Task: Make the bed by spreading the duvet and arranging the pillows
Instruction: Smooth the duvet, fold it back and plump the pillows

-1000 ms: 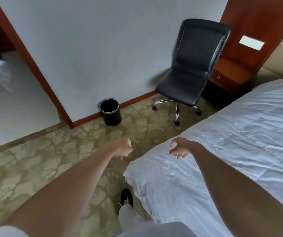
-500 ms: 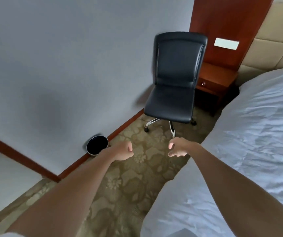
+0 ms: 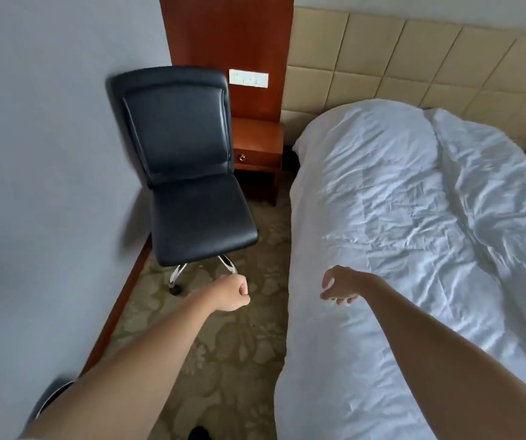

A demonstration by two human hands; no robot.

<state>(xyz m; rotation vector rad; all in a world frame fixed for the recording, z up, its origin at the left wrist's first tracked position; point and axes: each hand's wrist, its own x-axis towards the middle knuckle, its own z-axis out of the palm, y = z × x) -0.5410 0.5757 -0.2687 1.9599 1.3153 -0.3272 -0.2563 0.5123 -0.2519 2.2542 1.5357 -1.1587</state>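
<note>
Covering the bed from the headboard [image 3: 414,52] end down to its near edge, the rumpled white duvet [image 3: 414,217] lies directly beneath the right hand [image 3: 339,285], which hovers half-open and empty at the duvet's left margin, while the left hand [image 3: 231,293], loosely fisted and holding nothing, hangs over carpet left of the duvet.

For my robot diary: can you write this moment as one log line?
left hand: fist, empty | right hand: open, above duvet edge | pillows: none visible
</note>
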